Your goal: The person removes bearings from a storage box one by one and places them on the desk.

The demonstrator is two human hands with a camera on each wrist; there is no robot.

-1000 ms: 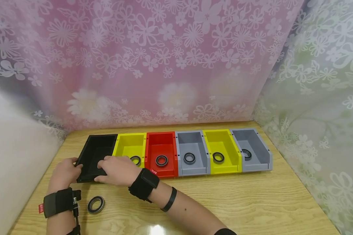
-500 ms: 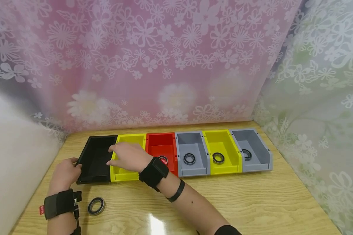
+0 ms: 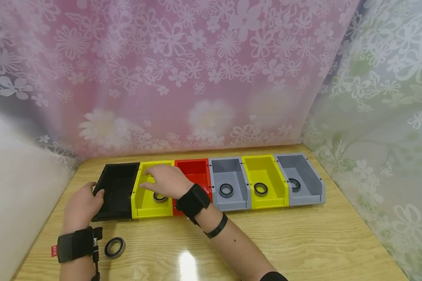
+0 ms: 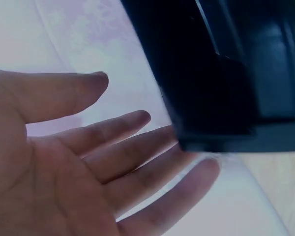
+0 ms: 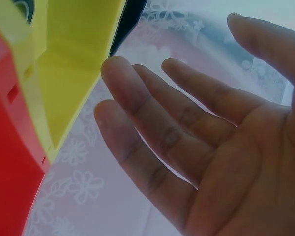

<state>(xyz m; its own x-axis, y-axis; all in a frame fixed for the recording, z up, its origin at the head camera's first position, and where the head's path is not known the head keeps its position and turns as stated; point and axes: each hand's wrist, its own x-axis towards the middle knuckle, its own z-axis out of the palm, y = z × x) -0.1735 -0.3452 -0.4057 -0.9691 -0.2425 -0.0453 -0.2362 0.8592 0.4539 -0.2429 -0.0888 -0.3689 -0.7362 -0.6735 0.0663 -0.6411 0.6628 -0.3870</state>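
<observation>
My left hand [image 3: 81,208] is beside the left side of the black bin [image 3: 117,191], its thumb and fingers apart in the left wrist view. Nothing lies in that hand; whether the fingertips touch the bin is unclear. Over the left yellow bin [image 3: 150,212] hovers my right hand [image 3: 169,181], fingers spread and slightly bent, holding nothing. A bearing [image 3: 158,200] in this yellow bin is partly hidden beneath the hand. Another bearing [image 3: 108,249] lies flat on the wooden table [image 3: 154,249], in front of the black bin.
The bins stand side by side in a row. Right of the left yellow one come a red bin [image 3: 193,166], a grey bin [image 3: 227,169], a second yellow bin [image 3: 263,168] and another grey bin [image 3: 291,160]. The last three each contain a bearing. Floral curtains [image 3: 211,78] hang behind.
My right hand has left the black bin's front edge and moved right, over the left yellow bin. My left hand's fingers have loosened from the black bin's side. The bearings look unmoved.
</observation>
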